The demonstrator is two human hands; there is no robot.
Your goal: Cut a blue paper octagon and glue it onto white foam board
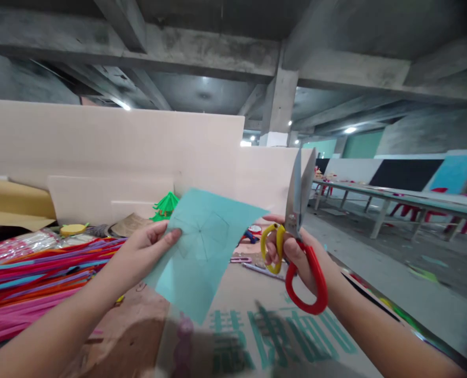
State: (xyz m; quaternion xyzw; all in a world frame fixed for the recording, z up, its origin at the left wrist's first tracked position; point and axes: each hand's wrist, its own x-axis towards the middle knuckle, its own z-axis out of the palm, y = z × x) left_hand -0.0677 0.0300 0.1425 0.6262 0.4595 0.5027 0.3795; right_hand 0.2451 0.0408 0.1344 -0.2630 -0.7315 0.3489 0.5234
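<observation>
Concrete beams and a pillar overhead, pale boards fencing the back of a cardboard-covered table w/ teal printed letters on it.

Teal paper is held up over the table's middle, tilted, long axis running from lower left to upper right, top corner aimed toward the scissors. Faint pencil lines fan out from a point near its centre. Left hand pinches the paper's left edge, thumb on the front, fingers closed behind it.

Scissors stand just right of the paper, nearly upright, blades pointing up and a bit apart, not touching the sheet. One loop is yellow, the other red. Right hand grips them, fingers closed through both loops.

Further out: a heap of pipe cleaners in pink, red, purple and orange lies along the left side, some in clear wrap. Behind the paper sits a green paper tree, a yellow lid left of it. Small bits near the scissors, too blurred to name.

Long tables w/ red stools stand well apart on the right.
</observation>
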